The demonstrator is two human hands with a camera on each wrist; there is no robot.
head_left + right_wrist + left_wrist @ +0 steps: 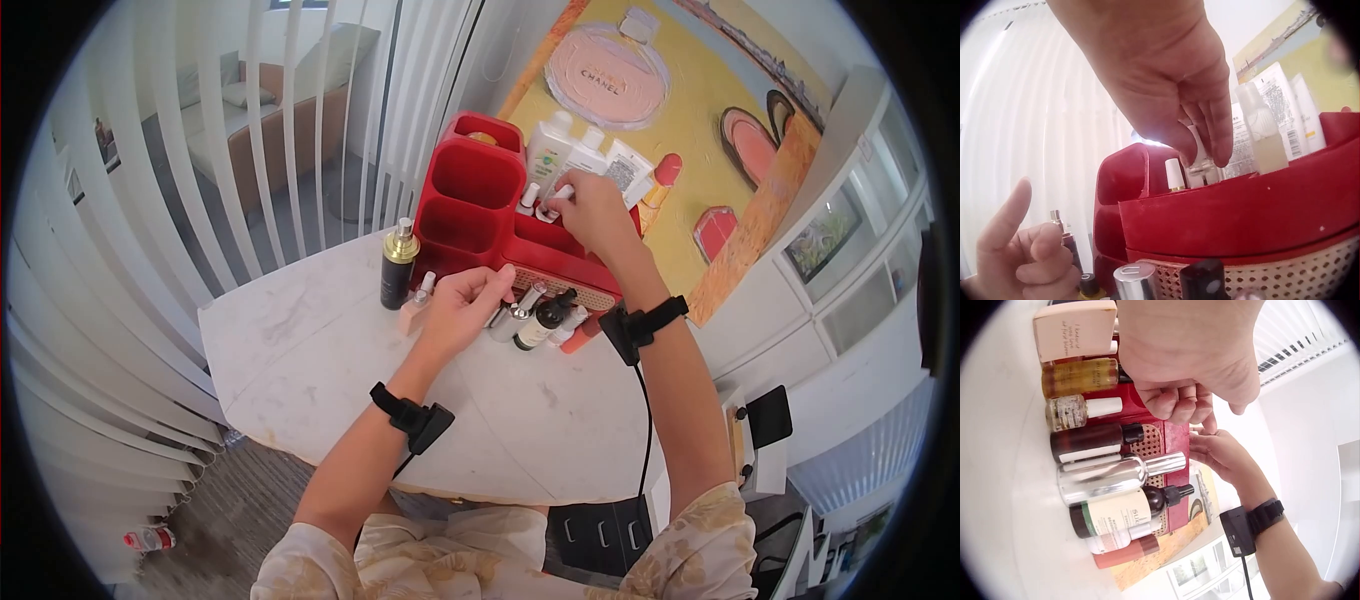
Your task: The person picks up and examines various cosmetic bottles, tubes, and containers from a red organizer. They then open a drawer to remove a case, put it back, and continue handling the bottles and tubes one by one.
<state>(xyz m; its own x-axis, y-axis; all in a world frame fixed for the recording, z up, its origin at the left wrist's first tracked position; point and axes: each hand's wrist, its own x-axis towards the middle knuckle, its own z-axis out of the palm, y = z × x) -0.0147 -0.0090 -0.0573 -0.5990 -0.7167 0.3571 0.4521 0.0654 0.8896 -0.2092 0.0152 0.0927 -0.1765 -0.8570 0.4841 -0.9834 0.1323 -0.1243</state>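
My right hand point(597, 212) reaches over the red organizer point(1210, 219). In the right wrist view its thumb and fingers pinch a small clear bottle point(1202, 172) with a white cap, its lower part hidden behind the organizer's red wall. A white-capped bottle point(1174, 174) stands just beside it, and a frosted bottle point(1266, 140) is on the other side. In front of the organizer hovers my left hand point(462, 308), fingers loosely curled with nothing between them. Below it in the head view stand a silver bottle point(1104, 480) and a dark dropper bottle point(540, 325).
A black bottle with a gold top point(397, 272) stands left of the organizer, near a pinkish bottle point(413, 312). White bottles and tubes point(550, 150) fill the back compartment. Behind leans a large painting point(690, 130). The white table point(400, 420) has a curved front edge.
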